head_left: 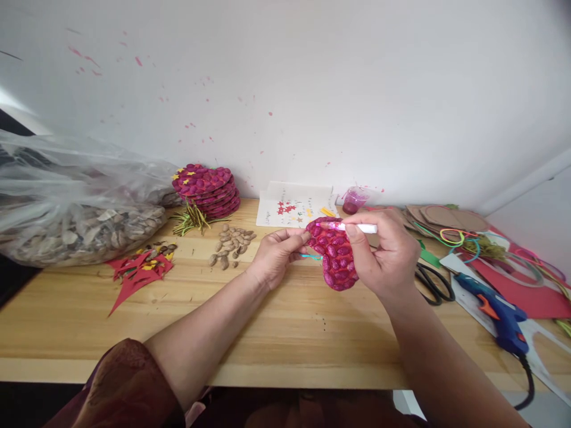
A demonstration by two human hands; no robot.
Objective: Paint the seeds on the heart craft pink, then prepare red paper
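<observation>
My left hand (277, 252) pinches the left edge of a magenta heart-shaped piece (335, 257) covered in painted shells, holding it tilted above the wooden table (250, 333). A thin teal loop (312, 257) hangs from the piece near my left fingers. My right hand (382, 252) is closed around a white brush handle (359, 227), whose pink-stained tip rests on the top of the piece.
A stack of finished magenta pieces (207, 189) stands at the back, with loose shells (232, 242) beside it. A clear plastic bag of shells (75, 205) lies left, red paper cutouts (138, 270) in front. A small paint cup (354, 200), scissors (435, 284), cardboard rounds and a blue glue gun (497, 312) lie right.
</observation>
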